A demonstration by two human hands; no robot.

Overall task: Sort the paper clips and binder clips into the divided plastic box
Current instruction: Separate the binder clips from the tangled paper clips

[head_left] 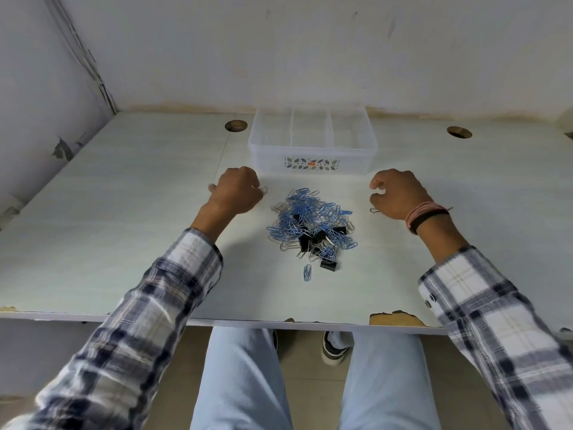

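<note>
A pile of blue and silver paper clips (310, 218) mixed with black binder clips (319, 237) lies mid-table. One blue clip (307, 272) and one binder clip (328, 265) lie loose at its near edge. The clear divided plastic box (313, 161), with three compartments that look empty, stands behind the pile. My left hand (237, 192) is fisted left of the pile, and a silver paper clip (263, 190) pokes out at its fingertips. Right of the pile, my right hand (398, 193) rests with curled fingers. A silver clip (374, 210) sticks out under them; whether it is gripped is unclear.
The white table (124, 228) has two round cable holes (236, 125) (459, 132) near the back wall. Its front edge is chipped (397, 318). Walls close off the left side and the back. My legs show below the table's front edge.
</note>
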